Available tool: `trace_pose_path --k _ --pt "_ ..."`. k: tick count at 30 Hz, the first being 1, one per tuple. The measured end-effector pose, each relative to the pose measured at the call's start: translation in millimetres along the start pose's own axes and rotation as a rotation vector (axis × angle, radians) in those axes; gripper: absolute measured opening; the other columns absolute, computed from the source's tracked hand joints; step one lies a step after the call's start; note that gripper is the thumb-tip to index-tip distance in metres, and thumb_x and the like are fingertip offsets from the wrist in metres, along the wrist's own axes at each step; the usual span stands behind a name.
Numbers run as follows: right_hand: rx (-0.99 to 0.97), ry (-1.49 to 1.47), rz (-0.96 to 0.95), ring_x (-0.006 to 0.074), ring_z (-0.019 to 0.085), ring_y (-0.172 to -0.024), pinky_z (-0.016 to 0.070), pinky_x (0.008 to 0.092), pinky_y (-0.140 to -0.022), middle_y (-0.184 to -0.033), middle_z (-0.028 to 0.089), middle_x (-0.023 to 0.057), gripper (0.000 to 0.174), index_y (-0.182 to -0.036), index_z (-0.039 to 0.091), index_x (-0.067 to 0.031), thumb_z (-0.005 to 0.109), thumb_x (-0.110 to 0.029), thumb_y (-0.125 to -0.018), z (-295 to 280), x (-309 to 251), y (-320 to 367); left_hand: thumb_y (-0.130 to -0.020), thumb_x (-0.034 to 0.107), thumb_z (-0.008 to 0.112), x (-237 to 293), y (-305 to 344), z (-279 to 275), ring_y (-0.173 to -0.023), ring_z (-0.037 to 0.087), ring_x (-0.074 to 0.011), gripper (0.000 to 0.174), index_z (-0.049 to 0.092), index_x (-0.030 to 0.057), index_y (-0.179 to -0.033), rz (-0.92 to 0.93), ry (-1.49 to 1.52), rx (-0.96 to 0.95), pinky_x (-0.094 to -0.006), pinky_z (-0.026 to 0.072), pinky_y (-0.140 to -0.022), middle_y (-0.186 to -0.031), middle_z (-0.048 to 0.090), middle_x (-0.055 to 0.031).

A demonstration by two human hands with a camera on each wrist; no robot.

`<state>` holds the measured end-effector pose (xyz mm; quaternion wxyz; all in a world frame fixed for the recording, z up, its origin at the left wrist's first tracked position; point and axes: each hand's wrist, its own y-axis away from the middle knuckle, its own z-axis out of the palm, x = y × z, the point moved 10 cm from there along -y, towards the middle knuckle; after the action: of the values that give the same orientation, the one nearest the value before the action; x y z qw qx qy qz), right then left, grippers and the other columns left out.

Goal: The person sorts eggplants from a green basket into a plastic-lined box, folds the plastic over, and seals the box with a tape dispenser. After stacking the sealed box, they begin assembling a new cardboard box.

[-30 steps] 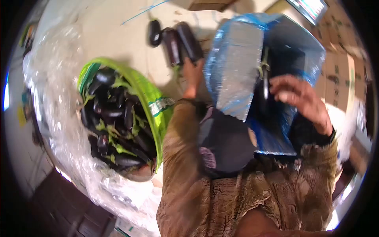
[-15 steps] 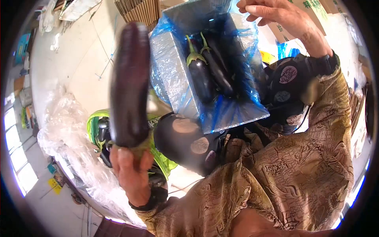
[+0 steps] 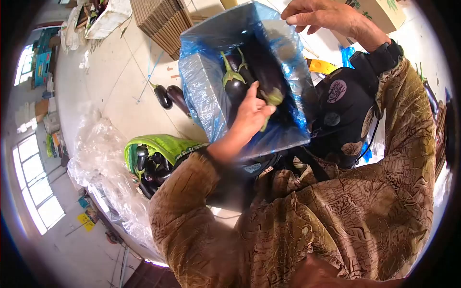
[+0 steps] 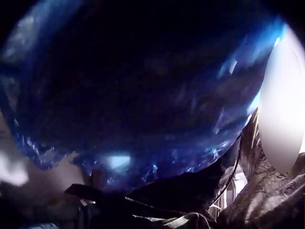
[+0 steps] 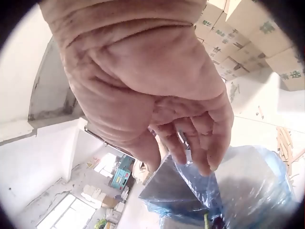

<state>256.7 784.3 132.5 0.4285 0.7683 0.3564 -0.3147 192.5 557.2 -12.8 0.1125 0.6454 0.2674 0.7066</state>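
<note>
A box point(image 3: 198, 79) lined with blue plastic film point(image 3: 189, 98) stands open in front of the person. My left hand point(image 3: 247, 120) reaches inside it, thumb and fingers about the green stem end of a large dark eggplant point(image 3: 261, 60). Beside that one lie other eggplants, one with a pale green cap point(image 3: 235, 89). In the left wrist view the blue film point(image 4: 143, 167) and dark shadow hide the hand. My right hand point(image 3: 326, 19) hovers by the box's far right flap, its fingers loosely bent with nothing in them; the right wrist view shows this hand point(image 5: 152, 90) above the flap.
A green bag point(image 3: 163, 140) full of eggplants point(image 3: 154, 165) lies left of the box, with crumpled clear plastic point(image 3: 96, 168) beyond. Two loose eggplants point(image 3: 163, 97) rest on the floor. Folded cardboard point(image 3: 158, 21) stands behind; a yellow tool point(image 3: 321, 66) lies right of the box.
My left hand took up a large eggplant from the floor, lifted it close to the camera, and now has it down in the box. My right hand moved from over the box to its far right flap.
</note>
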Motion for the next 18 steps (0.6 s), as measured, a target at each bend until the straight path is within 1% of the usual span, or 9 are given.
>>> trace_pose_path --k 1,3,7,10,13,14,15,17,18 --pt "-0.001 -0.003 0.001 0.0202 0.061 -0.103 0.05 0.0316 -0.087 -0.117 0.063 0.012 0.048 -0.127 0.056 0.0018 0.059 -0.036 -0.097 0.5 0.4 -1.7 -0.084 0.004 0.065 -22.4 -10.2 3.3 -0.073 0.063 -0.015 0.082 0.017 -0.0052 -0.15 -0.053 -0.166 -0.036 -0.0274 0.0503 -0.068 -0.074 0.064 -0.0058" --pt "-0.071 0.028 -0.044 0.0226 0.061 -0.105 0.0499 0.0339 -0.088 -0.119 0.063 0.0133 0.049 -0.127 0.056 0.0018 0.058 -0.037 -0.097 8.1 0.6 -5.8 -0.078 0.003 0.07 -28.6 -27.3 3.1 -0.073 0.069 -0.0284 0.092 0.014 -0.0065 -0.15 0.048 -0.616 0.056 -0.0339 0.0531 -0.075 -0.072 0.068 -0.0131" --pt "-0.105 0.132 -0.18 0.0257 0.062 -0.106 0.0503 0.0371 -0.089 -0.117 0.064 0.0162 0.049 -0.127 0.056 0.0024 0.057 -0.037 -0.098 16.8 -11.5 -1.4 -0.076 0.005 0.073 -23.1 -24.8 4.4 -0.082 0.072 -0.0276 0.097 0.011 -0.0064 -0.15 0.016 -0.588 0.035 -0.0341 0.0529 -0.081 -0.083 0.072 -0.0171" --pt "-0.144 0.297 -0.223 0.0292 0.063 -0.106 0.0505 0.0399 -0.09 -0.114 0.066 0.0193 0.05 -0.125 0.056 0.0026 0.056 -0.04 -0.098 26.5 -23.9 -8.0 -0.074 0.008 0.077 -8.2 -26.9 6.9 -0.082 0.071 -0.0345 0.102 0.011 -0.0051 -0.151 0.004 -0.687 0.032 -0.0377 0.0529 -0.083 -0.085 0.072 -0.0188" --pt "-0.048 0.425 -0.338 0.0249 0.067 -0.099 0.0532 0.0355 -0.087 -0.107 0.067 0.0165 0.041 -0.122 0.06 -0.0001 0.06 -0.031 -0.095 43.4 -48.3 -9.1 -0.071 0.01 0.079 -18.9 -32.6 5.3 -0.088 0.07 -0.0371 0.107 0.01 -0.005 -0.151 -0.042 -0.737 0.098 -0.0396 0.0522 -0.086 -0.089 0.071 -0.0219" --pt "-0.018 0.489 -0.482 0.0288 0.067 -0.095 0.0541 0.0365 -0.083 -0.108 0.067 0.0184 0.036 -0.118 0.061 0.0005 0.061 -0.026 -0.094 51.1 -62.7 -6.3 -0.072 0.02 0.08 -25.0 -35.7 5.5 -0.096 0.067 -0.0397 0.107 0.012 -0.0047 -0.151 -0.109 -0.797 0.073 -0.0423 0.0512 -0.089 -0.099 0.07 -0.0241" --pt "-0.034 0.501 -0.505 0.0288 0.067 -0.095 0.0541 0.0365 -0.083 -0.108 0.067 0.0184 0.036 -0.118 0.061 0.0005 0.061 -0.026 -0.094 57.4 -72.7 -4.7 -0.072 0.02 0.08 -19.8 -34.2 -1.3 -0.096 0.067 -0.0397 0.107 0.012 -0.0047 -0.151 -0.112 -0.783 0.1 -0.0423 0.0512 -0.089 -0.099 0.07 -0.0241" --pt "-0.107 0.474 -0.523 0.0266 0.063 -0.099 0.0506 0.038 -0.085 -0.109 0.067 0.0114 0.035 -0.121 0.06 -0.0043 0.063 -0.025 -0.093 78.1 -88.4 2.0 -0.074 0.03 0.079 -10.7 -30.9 -1.5 -0.102 0.065 -0.0409 0.096 0.026 -0.0058 -0.146 -0.054 -0.906 0.011 -0.0445 0.0504 -0.092 -0.107 0.067 -0.0254" --pt "-0.023 0.564 -0.6 0.0268 0.062 -0.098 0.0504 0.039 -0.082 -0.109 0.066 0.0104 0.033 -0.121 0.059 -0.0075 0.063 -0.025 -0.093 83.2 -95.0 12.0 -0.077 0.037 0.077 -3.8 -25.2 3.1 -0.105 0.063 -0.0419 0.079 0.044 -0.0045 -0.135 -0.043 -0.971 -0.113 -0.0457 0.0506 -0.091 -0.112 0.065 -0.0248"
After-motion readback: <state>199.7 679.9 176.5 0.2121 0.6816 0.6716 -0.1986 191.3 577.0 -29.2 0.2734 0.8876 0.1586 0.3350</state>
